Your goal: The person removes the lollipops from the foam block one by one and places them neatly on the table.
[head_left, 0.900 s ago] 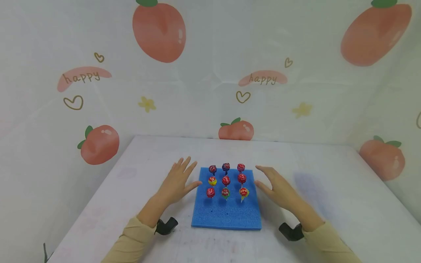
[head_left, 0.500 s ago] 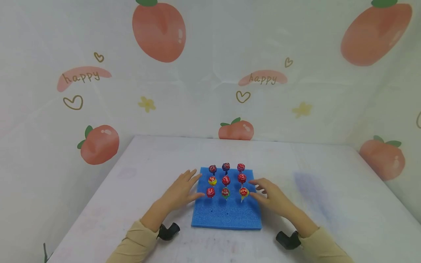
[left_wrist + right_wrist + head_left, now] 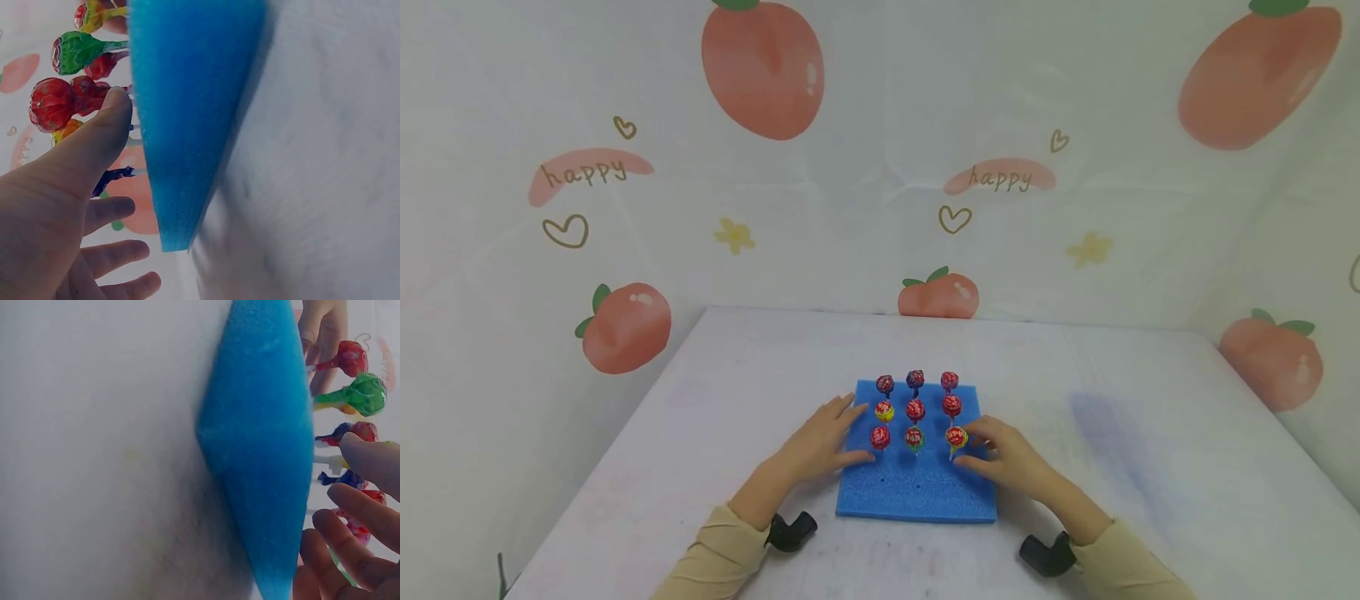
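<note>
Several wrapped lollipops stand upright in rows in a blue foam block. My left hand is at the block's left edge, fingers spread, near the front-left red lollipop. The left wrist view shows its thumb in front of a red lollipop, holding nothing. My right hand is at the block's right side, thumb and index finger apart around the front-right red-and-yellow lollipop. Whether they touch it cannot be told. In the right wrist view its fingers are slightly bent.
The block lies on a white table, with two small holes in its front part. A green-wrapped lollipop stands in the middle of the front row. Behind the table hangs a white cloth printed with fruit.
Both hands have moved toward the front of the block and inward. The right thumb and index finger have come to the front-right lollipop. The lollipops have stayed in place.
</note>
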Motion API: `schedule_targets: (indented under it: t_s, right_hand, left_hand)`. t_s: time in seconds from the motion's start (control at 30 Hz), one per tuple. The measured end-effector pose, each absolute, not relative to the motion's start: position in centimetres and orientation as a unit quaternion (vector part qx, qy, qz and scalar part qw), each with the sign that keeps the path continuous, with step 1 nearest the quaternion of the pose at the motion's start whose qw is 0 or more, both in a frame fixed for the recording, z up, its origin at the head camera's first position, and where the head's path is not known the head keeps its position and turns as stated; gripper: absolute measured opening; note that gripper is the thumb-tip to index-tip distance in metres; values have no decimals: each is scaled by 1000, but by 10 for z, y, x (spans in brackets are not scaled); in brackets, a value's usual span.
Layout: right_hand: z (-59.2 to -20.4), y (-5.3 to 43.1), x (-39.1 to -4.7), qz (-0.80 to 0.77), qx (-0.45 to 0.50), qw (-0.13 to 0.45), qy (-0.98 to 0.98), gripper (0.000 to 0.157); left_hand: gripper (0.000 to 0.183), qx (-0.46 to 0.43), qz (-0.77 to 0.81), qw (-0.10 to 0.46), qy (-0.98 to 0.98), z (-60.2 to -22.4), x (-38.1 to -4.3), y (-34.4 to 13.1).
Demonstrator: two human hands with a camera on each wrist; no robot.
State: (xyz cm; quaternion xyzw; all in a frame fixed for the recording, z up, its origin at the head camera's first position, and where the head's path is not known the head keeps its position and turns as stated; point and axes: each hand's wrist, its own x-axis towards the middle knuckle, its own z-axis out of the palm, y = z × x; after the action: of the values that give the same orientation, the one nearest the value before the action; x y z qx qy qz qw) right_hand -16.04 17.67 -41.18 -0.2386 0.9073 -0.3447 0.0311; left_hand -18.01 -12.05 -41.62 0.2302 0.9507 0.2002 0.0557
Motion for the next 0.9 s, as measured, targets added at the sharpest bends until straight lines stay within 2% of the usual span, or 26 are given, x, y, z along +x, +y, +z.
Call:
schedule_targets:
  t_s: [0.63, 0.9]
  right_hand:
    - [-416, 172, -160, -338, -237, 42, 910, 18]
    - [-419, 172, -161, -338, -243, 29, 909, 10]
  left_hand:
    - [68, 236, 202, 76, 947, -418, -179, -118]
    - [68, 232, 206, 74, 948, -420, -179, -118]
